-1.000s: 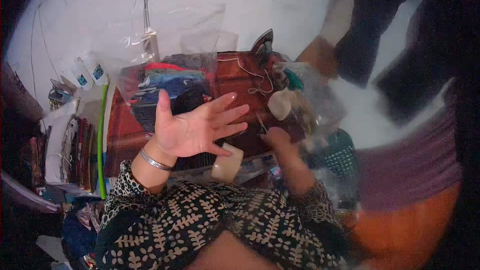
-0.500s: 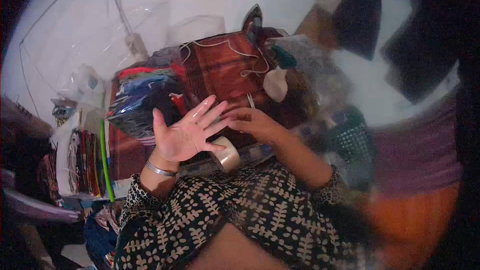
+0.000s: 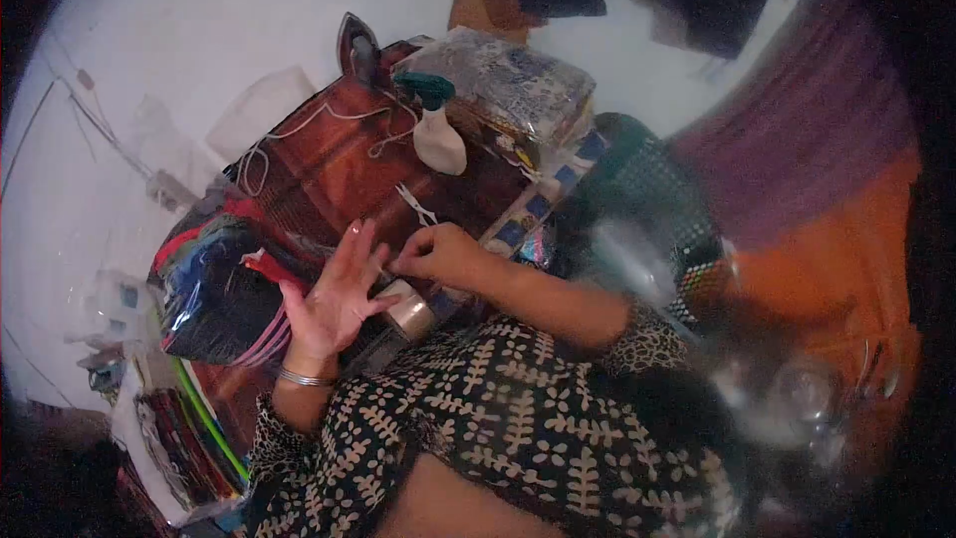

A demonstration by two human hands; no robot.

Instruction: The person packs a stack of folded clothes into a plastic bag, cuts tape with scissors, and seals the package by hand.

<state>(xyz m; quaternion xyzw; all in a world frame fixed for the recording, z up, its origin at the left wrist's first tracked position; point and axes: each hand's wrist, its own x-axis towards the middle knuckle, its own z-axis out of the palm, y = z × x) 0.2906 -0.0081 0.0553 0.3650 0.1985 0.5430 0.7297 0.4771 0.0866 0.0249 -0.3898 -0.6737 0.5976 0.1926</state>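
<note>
Just beside the roll of tape (image 3: pixel 406 311), my left grip (image 3: pixel 331 301) is released, its palm turned toward me and its fingers spread, with the thumb pointing away from the roll and the little finger right by its edge. Past the roll's upper right, my right grip (image 3: pixel 443 257) has its fingers drawn together, the tips close to my left fingers (whether anything thin is pinched between them, I cannot tell). The roll itself sits close in front of my patterned garment (image 3: pixel 518 403), by the near side of the reddish-brown surface (image 3: pixel 329 159). Beyond the roll, pale scissors (image 3: pixel 418 206) lie on the surface, and farther out from it are a spray bottle (image 3: pixel 438 142) with a dark green head, a looping pale cord (image 3: pixel 344 115) and an iron (image 3: pixel 358 52). Left of the roll rests a pile of folded clothes (image 3: pixel 224 284) under shiny plastic. Right of the roll and farther off are a clear-wrapped patterned bundle (image 3: pixel 503 85) and a dark green basket (image 3: pixel 642 189).
</note>
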